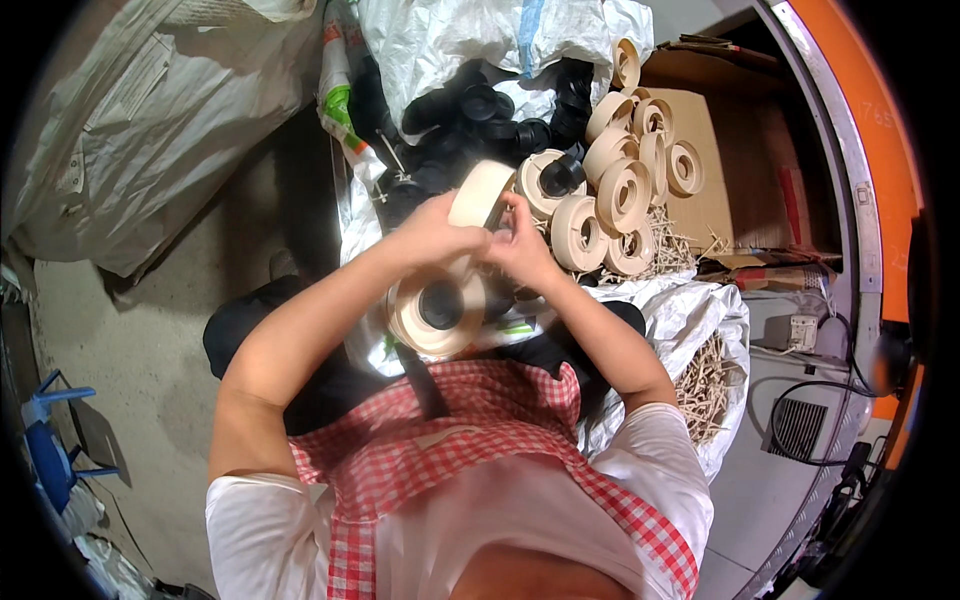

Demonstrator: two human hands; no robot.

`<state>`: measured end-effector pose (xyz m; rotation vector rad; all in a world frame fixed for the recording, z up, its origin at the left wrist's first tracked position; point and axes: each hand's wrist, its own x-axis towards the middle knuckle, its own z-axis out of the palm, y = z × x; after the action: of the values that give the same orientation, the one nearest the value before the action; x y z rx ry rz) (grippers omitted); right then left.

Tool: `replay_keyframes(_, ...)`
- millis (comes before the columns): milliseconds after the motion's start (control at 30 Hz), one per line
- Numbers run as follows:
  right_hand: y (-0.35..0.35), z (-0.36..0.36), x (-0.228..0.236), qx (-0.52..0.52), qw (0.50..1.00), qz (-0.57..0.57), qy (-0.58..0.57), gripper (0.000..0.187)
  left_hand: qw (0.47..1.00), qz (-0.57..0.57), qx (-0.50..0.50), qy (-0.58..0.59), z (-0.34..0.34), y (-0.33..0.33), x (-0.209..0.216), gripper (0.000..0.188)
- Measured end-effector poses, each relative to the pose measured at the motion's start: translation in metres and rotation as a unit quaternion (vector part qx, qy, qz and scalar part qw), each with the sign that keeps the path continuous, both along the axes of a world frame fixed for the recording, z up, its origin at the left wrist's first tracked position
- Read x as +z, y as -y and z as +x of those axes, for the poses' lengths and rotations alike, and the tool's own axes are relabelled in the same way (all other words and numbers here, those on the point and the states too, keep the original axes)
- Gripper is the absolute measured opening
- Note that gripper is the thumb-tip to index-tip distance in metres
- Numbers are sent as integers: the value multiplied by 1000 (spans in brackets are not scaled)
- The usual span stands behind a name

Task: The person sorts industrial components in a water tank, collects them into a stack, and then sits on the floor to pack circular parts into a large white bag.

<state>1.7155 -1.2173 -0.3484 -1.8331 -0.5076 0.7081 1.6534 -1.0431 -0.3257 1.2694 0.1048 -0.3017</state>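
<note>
My left hand [437, 238] grips a cream plastic ring [482, 190], which is tilted up on its edge. At the ring's lower side my right hand [526, 252] has its fingers pinched together; motion smears them, and whatever is between them cannot be made out. Just below my hands, over my lap, rests a cream round part [408, 312] with a black centre. Beyond the held ring lies another cream ring [541, 172] with a black cap [563, 176] on it. Several more cream rings [624, 197] are heaped to the right.
Black plastic parts [490, 104] fill a white sack [450, 40] ahead. Small beige sticks [672, 248] lie under the rings, and more fill a white bag [740, 340] at my right. A cardboard box [715, 150] stands far right. On the left are a large sack [190, 110] and a blue stool [48, 450].
</note>
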Motion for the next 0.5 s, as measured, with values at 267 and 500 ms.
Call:
replay_keyframes(267, -14, -3, 34, 43, 967, -3, 252, 65, 997, 31, 46, 48, -2, 7, -1, 47)
replay_keyframes(500, -9, -10, 24, -36, 981, 7, -188, 75, 994, 70, 74, 48, -2, 6, 10, 44)
